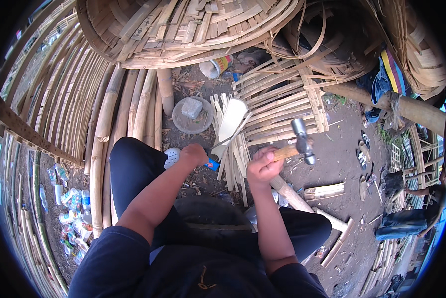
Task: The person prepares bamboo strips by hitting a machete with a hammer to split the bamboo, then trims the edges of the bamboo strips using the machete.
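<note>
Right hand (264,166) is wrapped around the wooden handle of a ball-peen hammer (288,150), which sticks out up and to the right, steel head well clear of the fingers. The left hand (193,155) is a closed fist, seemingly gripping the near end of a slim blade (227,141), though I can't make out the handle under those fingers. That blade is the key bit: it runs diagonally up-right from the left fist into the gap between the hands, so the hammer head is on the far side of the right hand from it. Left hand's nearer the blade's base, right hand's nearer its tip.

Count: one hammer, one blade, one small blue thing (213,165) beside the left fist, one pale flat piece (231,120), one slatted bamboo panel (282,107), one stone block (191,108) in one round basin (179,119). Loose bamboo strips (237,159) overlap too much to count, sorry.
</note>
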`<state>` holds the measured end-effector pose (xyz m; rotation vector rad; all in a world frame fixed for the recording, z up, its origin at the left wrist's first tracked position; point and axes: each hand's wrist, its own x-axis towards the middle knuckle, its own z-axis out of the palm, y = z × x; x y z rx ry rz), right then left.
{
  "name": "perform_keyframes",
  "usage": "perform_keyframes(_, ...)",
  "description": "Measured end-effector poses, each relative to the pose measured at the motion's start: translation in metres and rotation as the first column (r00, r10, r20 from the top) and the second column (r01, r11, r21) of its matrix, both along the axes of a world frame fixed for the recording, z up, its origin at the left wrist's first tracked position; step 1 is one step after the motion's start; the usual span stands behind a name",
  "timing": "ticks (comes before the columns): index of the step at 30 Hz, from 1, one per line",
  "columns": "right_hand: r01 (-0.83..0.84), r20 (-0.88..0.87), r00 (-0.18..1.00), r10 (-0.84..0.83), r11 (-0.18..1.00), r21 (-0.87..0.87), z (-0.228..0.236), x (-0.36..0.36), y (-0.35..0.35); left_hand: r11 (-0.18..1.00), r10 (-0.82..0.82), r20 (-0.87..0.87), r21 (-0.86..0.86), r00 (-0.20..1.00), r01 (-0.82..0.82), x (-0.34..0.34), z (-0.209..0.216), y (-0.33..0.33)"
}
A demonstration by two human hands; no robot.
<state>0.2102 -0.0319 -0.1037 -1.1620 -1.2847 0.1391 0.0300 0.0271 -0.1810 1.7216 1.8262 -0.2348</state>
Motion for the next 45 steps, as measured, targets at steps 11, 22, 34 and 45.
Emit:
perform_keyframes(11,-0.013,0.274,0.954,0.124,0.928,-0.373,0.056,0.001,-0.011,0.997,-0.023,-0.012,-0.08,1.0,0.022,-0.006,-0.008,-0.002)
perform_keyframes(22,0.217,0.44,0.857,0.268,0.587,-0.78,-0.117,0.025,-0.044,0.989,0.029,0.068,-0.148,0.997,-0.018,-0.009,-0.017,0.005)
perform_keyframes(34,-0.074,0.003,0.997,0.074,0.993,0.087,0.098,0.019,0.007,0.999,-0.031,0.004,-0.008,0.999,0.031,-0.007,-0.004,0.001)
perform_keyframes(45,0.258,0.233,0.961,-0.151,0.794,-0.551,-0.095,0.032,-0.028,0.996,0.025,0.078,-0.09,0.997,-0.018,-0.014,-0.02,0.014)
